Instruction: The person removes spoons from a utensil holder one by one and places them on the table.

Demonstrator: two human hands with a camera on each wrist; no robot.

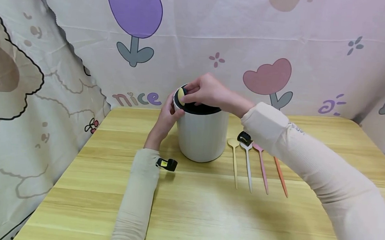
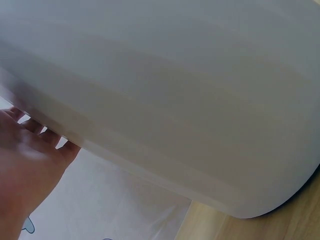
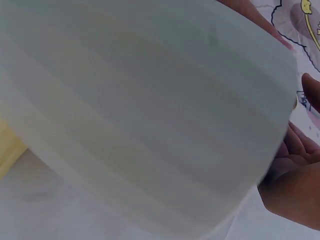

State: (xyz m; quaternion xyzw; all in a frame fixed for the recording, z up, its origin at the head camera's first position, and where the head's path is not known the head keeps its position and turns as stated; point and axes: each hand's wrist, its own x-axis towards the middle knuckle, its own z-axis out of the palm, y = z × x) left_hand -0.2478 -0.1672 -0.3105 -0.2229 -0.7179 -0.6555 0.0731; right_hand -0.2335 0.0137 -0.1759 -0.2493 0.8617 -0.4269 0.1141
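Observation:
A tall white cylindrical bin with a dark inside stands upright on the wooden table. At its upper left side my left hand grips it, thumb on the near wall and fingers round the far side. My right hand reaches over the mouth from the right. Its thumb and fingers pinch a small yellow and dark piece, apparently a sponge, against the inner left wall just under the rim. Both wrist views are mostly filled by the bin's wall; the sponge's far side is hidden.
Right of the bin lie a yellow spoon, a white spoon, a pink spoon and an orange utensil, its upper end hidden by the right sleeve. A printed cloth hangs behind the table.

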